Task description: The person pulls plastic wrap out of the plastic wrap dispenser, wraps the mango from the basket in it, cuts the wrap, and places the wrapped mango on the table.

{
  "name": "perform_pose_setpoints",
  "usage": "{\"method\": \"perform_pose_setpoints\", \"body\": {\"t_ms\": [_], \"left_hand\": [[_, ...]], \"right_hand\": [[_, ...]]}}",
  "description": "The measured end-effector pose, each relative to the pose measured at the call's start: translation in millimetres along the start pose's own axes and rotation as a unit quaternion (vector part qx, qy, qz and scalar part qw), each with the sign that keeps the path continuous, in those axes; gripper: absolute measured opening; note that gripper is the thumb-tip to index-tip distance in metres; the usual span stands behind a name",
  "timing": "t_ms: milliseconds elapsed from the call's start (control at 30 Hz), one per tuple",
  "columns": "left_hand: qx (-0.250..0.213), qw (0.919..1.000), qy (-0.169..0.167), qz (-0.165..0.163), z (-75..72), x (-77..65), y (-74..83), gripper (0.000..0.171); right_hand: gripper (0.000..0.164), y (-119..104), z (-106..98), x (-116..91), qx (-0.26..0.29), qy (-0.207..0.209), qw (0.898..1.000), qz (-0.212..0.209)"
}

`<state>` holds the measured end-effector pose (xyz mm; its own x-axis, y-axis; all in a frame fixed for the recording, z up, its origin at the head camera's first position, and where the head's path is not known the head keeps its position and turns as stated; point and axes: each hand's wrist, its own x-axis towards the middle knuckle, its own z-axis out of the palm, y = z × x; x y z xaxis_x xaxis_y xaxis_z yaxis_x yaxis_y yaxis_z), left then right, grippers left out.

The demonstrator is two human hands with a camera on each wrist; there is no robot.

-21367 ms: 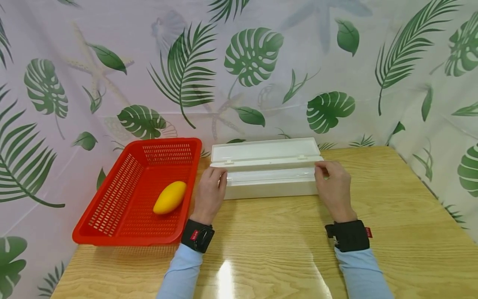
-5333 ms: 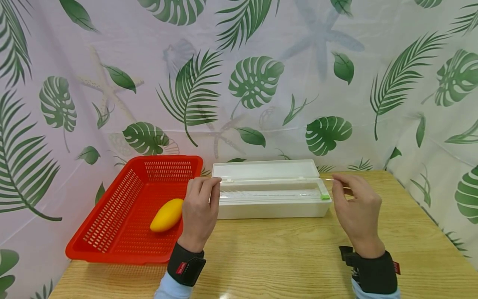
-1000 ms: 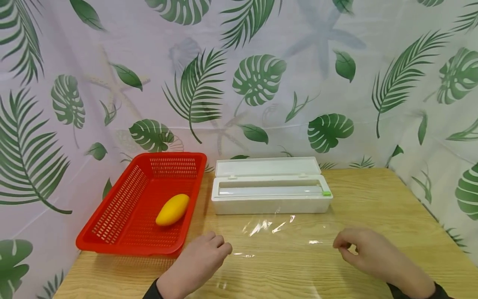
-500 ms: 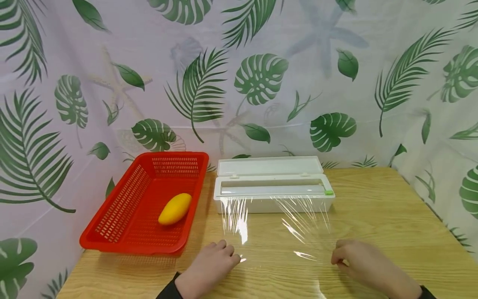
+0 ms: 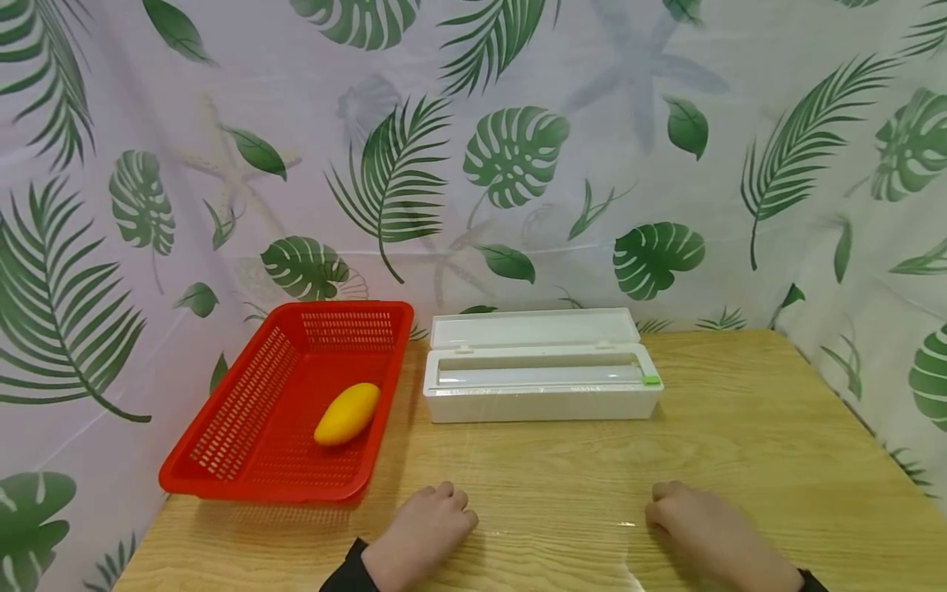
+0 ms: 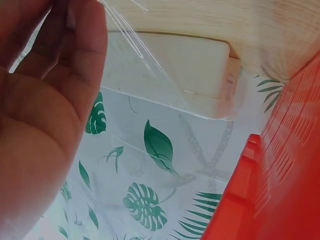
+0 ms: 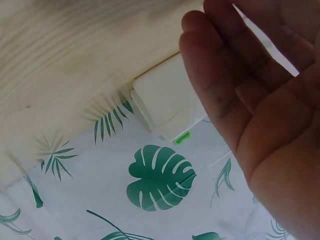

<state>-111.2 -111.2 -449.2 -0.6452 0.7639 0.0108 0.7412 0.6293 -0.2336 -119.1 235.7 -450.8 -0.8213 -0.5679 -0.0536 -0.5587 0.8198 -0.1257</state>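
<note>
Clear cling film runs from the front of a long white cling film box toward the near side of the table. Its glints show in the left wrist view; in the head view it is almost invisible. My left hand pinches the film's near left part with curled fingers, low over the table. Across from it, my right hand pinches the near right part, fingertips turned down. The box's lid stands open at the back, the roll shows in its slot, and a green slider sits at the right end.
A red plastic basket stands left of the box, close to my left hand, with a yellow mango inside. The wooden table meets a leaf-patterned cloth at the back and right.
Since earlier, film has been drawn out of the box toward me, and the box's inner frame has been lowered. Over the last second both hands sank slightly, and the bright streaks across the film faded.
</note>
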Motion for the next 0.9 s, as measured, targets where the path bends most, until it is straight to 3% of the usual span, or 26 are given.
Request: {"method": "perform_pose_setpoints", "body": {"t_ms": [200, 533, 733, 900], "left_hand": [[0.004, 0.9997, 0.001, -0.022, 1.4, -0.9, 5.3, 0.014], [-0.007, 0.9994, -0.017, -0.030, 0.1, -5.6, 8.1, 0.010], [-0.027, 0.9989, -0.003, -0.038, 2.8, -6.5, 9.8, 0.010], [-0.059, 0.9971, -0.019, -0.044, 3.1, -4.4, 10.2, 0.009]], "right_hand": [[0.024, -4.5, 2.6, -2.1, 0.015, 0.013, 1.000, 0.009], [0.019, -5.6, 7.5, -3.7, 0.015, 0.075, 0.997, -0.002], [0.019, -3.4, 9.0, -4.4, 0.023, 0.072, 0.997, -0.010], [0.016, -2.4, 8.4, -6.2, 0.035, 0.062, 0.997, -0.013]]}}
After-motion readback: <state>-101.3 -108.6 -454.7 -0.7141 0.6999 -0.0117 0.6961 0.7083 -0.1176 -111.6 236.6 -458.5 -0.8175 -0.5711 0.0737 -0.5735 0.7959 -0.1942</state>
